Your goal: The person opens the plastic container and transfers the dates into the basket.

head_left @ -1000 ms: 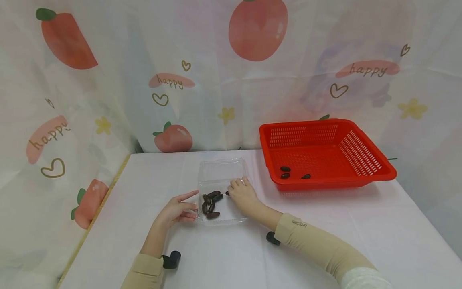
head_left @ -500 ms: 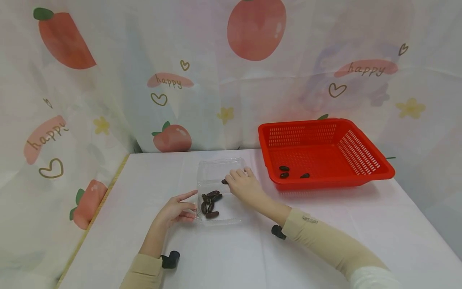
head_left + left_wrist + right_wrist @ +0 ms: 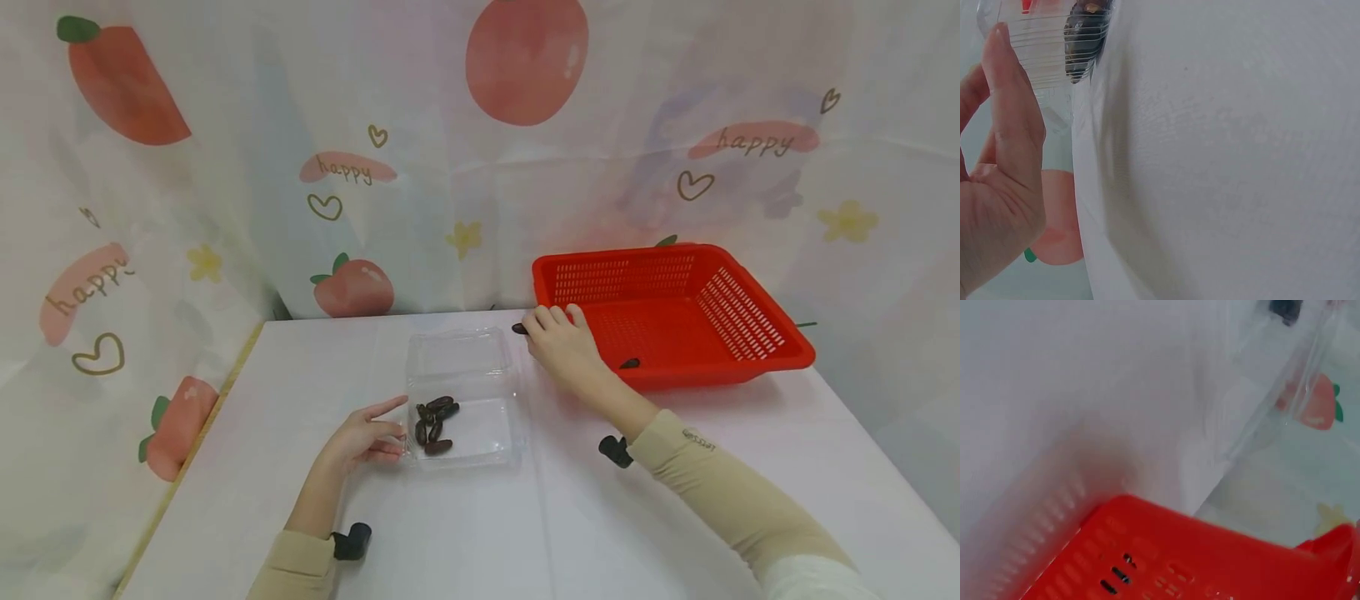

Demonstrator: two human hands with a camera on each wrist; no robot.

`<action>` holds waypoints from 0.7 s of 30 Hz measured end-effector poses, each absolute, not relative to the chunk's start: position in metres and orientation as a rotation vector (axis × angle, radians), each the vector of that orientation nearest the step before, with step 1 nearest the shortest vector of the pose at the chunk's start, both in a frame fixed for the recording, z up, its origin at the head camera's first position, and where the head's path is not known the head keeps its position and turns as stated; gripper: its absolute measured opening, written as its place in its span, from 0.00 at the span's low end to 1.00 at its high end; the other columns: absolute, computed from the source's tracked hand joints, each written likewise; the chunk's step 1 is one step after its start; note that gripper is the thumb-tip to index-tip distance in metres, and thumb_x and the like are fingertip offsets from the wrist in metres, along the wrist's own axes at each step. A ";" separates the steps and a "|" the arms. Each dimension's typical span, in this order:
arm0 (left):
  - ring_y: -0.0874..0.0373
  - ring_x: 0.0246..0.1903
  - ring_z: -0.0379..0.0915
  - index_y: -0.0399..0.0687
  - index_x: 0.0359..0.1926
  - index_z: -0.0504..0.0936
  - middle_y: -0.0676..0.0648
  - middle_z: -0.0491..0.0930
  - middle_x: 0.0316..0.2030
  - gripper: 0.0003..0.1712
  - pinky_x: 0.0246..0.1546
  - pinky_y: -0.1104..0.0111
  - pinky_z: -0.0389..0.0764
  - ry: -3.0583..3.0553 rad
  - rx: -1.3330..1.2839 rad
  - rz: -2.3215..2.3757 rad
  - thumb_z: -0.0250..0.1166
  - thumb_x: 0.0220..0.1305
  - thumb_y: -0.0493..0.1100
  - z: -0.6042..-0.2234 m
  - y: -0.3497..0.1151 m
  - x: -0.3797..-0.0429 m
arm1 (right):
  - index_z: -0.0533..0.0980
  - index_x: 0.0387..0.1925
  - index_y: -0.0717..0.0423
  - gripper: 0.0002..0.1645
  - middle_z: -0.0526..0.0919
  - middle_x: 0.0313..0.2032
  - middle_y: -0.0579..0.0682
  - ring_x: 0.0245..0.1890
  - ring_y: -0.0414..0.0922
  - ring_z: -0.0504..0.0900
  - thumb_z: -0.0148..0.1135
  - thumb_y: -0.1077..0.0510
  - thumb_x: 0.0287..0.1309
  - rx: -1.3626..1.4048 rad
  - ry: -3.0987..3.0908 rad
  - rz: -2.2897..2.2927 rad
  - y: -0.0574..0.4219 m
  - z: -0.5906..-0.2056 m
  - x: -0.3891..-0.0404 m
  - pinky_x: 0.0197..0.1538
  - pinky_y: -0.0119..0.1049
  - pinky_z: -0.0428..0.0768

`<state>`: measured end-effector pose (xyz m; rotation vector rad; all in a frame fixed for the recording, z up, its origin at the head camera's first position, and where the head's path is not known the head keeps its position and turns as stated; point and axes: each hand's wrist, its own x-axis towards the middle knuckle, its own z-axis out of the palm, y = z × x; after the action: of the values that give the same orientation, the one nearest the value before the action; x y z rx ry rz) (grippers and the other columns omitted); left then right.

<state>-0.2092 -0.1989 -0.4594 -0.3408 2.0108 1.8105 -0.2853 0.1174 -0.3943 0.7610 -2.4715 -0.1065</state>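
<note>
My right hand (image 3: 564,348) pinches a dark brown date (image 3: 519,328) just at the left rim of a red plastic basket (image 3: 675,379). One date (image 3: 630,363) shows inside that basket; my hand covers the spot to its left. On the table lies a clear plastic box (image 3: 483,429) with its lid folded back, and several dates (image 3: 438,447) sit in its left half. My left hand (image 3: 363,437) rests along the box's left side, its fingers extended. In the left wrist view the fingers (image 3: 1013,106) reach to the ribbed clear wall, with a date (image 3: 1085,40) behind it.
A white cloth covers the table (image 3: 465,533), with a wooden edge strip (image 3: 191,458) on the left. Behind it hangs a fruit-print curtain (image 3: 420,83). A black wrist camera (image 3: 352,542) is on the left wrist and another (image 3: 617,451) on the right.
My right hand has lifted a date out of the clear box and carried it rightward and away to the red basket's rim. The left hand has stayed at the box.
</note>
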 end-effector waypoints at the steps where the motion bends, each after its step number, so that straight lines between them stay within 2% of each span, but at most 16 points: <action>1: 0.57 0.17 0.77 0.52 0.64 0.67 0.43 0.78 0.30 0.33 0.24 0.67 0.82 2.012 -0.340 1.808 0.60 0.56 0.33 -0.460 -0.199 -0.209 | 0.70 0.39 0.56 0.12 0.71 0.35 0.52 0.38 0.49 0.70 0.61 0.58 0.54 0.738 -2.482 -0.094 0.123 -0.393 -0.288 0.49 0.47 0.63; 10: 0.58 0.17 0.77 0.51 0.64 0.66 0.44 0.78 0.29 0.34 0.23 0.67 0.82 1.997 -0.325 1.824 0.60 0.55 0.32 -0.460 -0.199 -0.209 | 0.69 0.43 0.56 0.14 0.71 0.36 0.54 0.41 0.51 0.69 0.58 0.55 0.58 0.564 -2.667 -0.059 0.166 -0.392 -0.310 0.50 0.50 0.62; 21: 0.58 0.16 0.77 0.49 0.65 0.65 0.45 0.78 0.27 0.35 0.22 0.67 0.82 1.979 -0.326 1.849 0.59 0.55 0.31 -0.457 -0.199 -0.208 | 0.66 0.47 0.60 0.16 0.69 0.41 0.59 0.44 0.56 0.67 0.53 0.57 0.60 0.448 -2.892 -0.070 0.212 -0.405 -0.329 0.53 0.55 0.60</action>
<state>-0.2081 -0.1991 -0.4568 -0.3256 1.9787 1.8487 -0.3289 0.2116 -0.4050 0.4484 -2.8917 -0.0696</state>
